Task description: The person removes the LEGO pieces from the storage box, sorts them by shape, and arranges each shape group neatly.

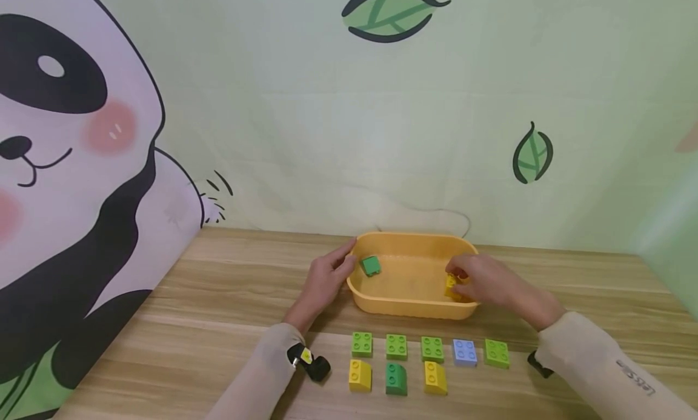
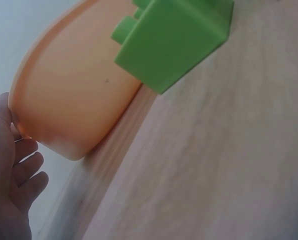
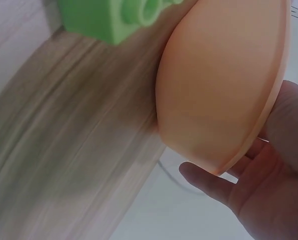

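Note:
An orange plastic basin (image 1: 409,308) stands on the table near the wall. My left hand (image 1: 327,277) holds its left end by the rim; in the left wrist view that hand (image 2: 6,170) has its thumb at the rim and fingers loosely curled outside. Over the right end reaches my right hand (image 1: 485,280), pinching a yellow toy brick (image 1: 450,285) inside the basin. The right wrist view shows this hand (image 3: 269,185) at the basin's rim, with the brick hidden behind the wall. A dark green brick (image 1: 371,265) lies inside at the left.
In front of the basin runs a row of light green bricks (image 1: 396,346) with one blue brick (image 1: 465,352). Nearer stand two yellow sloped bricks (image 1: 360,375) (image 1: 435,377) and a green curved brick (image 1: 395,379). A thin cable (image 1: 436,210) hangs against the wall cloth.

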The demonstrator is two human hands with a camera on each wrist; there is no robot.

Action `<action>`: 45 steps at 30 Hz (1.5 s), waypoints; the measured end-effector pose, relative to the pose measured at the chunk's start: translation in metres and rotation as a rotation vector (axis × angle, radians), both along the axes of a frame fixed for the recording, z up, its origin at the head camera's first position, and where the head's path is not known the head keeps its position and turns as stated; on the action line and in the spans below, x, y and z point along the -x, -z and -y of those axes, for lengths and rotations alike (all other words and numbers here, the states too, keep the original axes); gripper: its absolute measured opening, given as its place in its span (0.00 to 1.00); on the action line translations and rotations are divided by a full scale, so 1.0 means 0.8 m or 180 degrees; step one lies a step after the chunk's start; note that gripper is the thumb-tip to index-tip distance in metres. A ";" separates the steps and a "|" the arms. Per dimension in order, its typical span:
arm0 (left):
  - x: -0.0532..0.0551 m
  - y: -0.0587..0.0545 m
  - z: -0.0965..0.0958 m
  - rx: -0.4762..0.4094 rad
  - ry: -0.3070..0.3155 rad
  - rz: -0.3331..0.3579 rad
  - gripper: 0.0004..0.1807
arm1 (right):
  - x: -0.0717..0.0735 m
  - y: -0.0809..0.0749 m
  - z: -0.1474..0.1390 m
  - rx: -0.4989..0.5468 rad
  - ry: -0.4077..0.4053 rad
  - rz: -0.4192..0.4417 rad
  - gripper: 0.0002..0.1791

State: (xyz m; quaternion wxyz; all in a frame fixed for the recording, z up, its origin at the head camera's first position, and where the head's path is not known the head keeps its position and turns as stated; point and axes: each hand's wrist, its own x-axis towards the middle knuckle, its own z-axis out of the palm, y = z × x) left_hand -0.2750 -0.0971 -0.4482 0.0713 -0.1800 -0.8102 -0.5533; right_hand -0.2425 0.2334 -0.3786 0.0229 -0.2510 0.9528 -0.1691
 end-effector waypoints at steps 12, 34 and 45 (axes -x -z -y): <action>0.001 0.001 0.000 -0.0045 0.0002 -0.0009 0.25 | -0.007 -0.019 -0.007 0.0076 0.0050 -0.0361 0.14; 0.004 0.005 0.002 -0.0084 -0.0004 -0.0110 0.24 | -0.054 -0.040 0.001 0.0757 0.0013 -0.0827 0.17; 0.005 0.006 0.002 -0.0053 -0.0001 -0.0098 0.25 | -0.084 -0.031 0.003 0.1046 -0.0216 -0.1056 0.20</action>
